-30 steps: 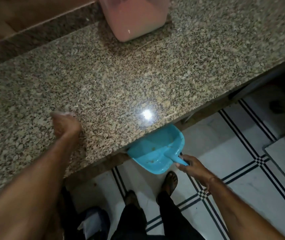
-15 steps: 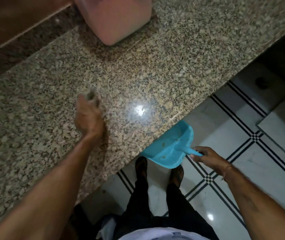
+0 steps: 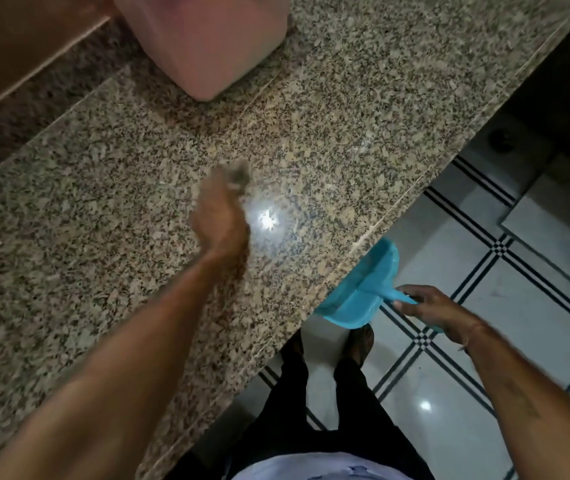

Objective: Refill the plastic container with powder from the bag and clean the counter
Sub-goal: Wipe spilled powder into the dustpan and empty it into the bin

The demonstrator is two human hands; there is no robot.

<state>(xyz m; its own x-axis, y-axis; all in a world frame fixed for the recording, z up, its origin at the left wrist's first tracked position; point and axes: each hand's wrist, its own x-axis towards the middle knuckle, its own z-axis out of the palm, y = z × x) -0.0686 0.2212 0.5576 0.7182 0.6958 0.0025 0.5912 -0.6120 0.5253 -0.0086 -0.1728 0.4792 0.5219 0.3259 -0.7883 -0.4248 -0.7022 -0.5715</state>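
A pink plastic container (image 3: 204, 39) with pale powder inside stands at the back of the speckled granite counter (image 3: 363, 98). My left hand (image 3: 219, 220) is on the middle of the counter, blurred by motion. Its fingers are curled round a small grey thing (image 3: 238, 173), too blurred to tell whether it is a cloth or a brush. My right hand (image 3: 432, 306) grips the handle of a blue dustpan (image 3: 363, 292). The pan's mouth is tucked just under the counter's front edge. No bag is in view.
A dark granite upstand and a brown wall (image 3: 17, 46) run along the back left. Below the edge is white tiled floor (image 3: 484, 358) with black line patterns, and my own legs and feet (image 3: 356, 344) stand close to the counter.
My left hand has swept right across the counter towards the front edge. The dustpan has shifted right along the edge with my right hand.
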